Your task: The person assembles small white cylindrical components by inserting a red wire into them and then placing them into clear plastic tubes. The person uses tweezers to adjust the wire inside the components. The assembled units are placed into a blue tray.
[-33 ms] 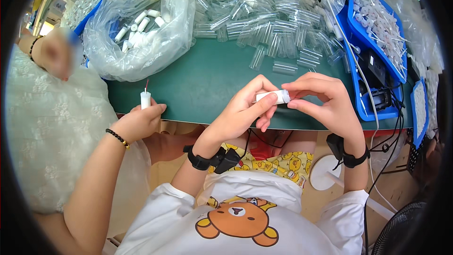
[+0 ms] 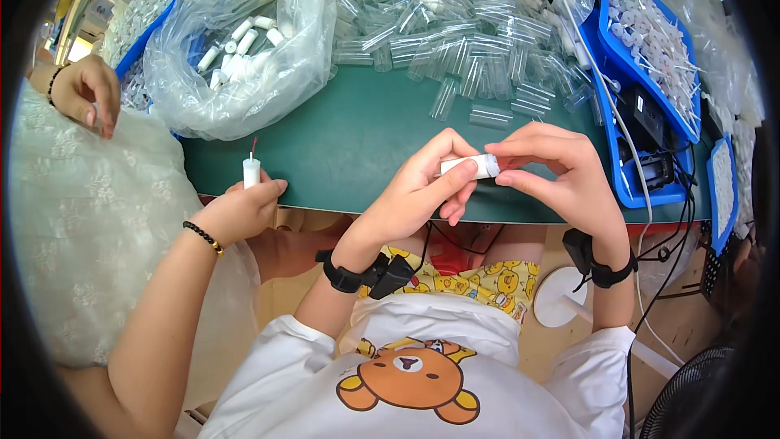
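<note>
Moved: co-worker's far hand [image 2: 89,96], slightly left. Left hand [image 2: 426,183] pinches tube [image 2: 471,167] between thumb and fingers; right hand [image 2: 561,167] curls narrow at tube's clear end, grip unclear. Slack left pinch could let tube roll; crooked right-finger push could tilt end.

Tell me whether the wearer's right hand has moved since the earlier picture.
No, the right hand shows no visible shift in any direction against the green table.

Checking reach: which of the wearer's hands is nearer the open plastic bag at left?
Left. The left hand, holding the white tube, is right of the bag; the right hand is farther right, at the tube's end.
</note>
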`<state>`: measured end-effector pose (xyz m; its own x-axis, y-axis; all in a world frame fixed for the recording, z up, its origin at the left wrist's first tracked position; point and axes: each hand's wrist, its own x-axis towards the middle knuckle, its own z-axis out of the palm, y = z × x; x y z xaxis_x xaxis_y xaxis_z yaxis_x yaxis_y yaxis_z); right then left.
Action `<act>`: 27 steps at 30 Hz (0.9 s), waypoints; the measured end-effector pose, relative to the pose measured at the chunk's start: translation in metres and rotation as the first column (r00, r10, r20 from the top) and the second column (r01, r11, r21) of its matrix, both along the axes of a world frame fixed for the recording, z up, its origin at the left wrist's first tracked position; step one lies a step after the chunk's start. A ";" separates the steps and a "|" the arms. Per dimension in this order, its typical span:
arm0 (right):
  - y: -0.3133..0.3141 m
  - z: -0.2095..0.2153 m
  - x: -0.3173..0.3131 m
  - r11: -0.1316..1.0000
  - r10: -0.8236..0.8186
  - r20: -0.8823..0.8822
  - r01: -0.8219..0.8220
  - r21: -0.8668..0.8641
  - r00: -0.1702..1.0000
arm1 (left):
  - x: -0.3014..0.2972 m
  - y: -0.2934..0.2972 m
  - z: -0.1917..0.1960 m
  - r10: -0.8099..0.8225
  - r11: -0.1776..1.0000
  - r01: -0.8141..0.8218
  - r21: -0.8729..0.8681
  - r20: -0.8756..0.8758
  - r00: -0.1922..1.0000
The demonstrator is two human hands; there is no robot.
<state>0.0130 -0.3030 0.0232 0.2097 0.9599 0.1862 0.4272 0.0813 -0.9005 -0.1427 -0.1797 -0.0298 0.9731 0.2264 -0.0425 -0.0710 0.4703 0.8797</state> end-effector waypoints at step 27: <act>0.011 -0.017 0.005 1.000 -0.009 -0.013 0.009 -0.020 1.000 | 0.001 0.001 -0.003 0.016 0.999 -0.013 0.038 -0.060 0.998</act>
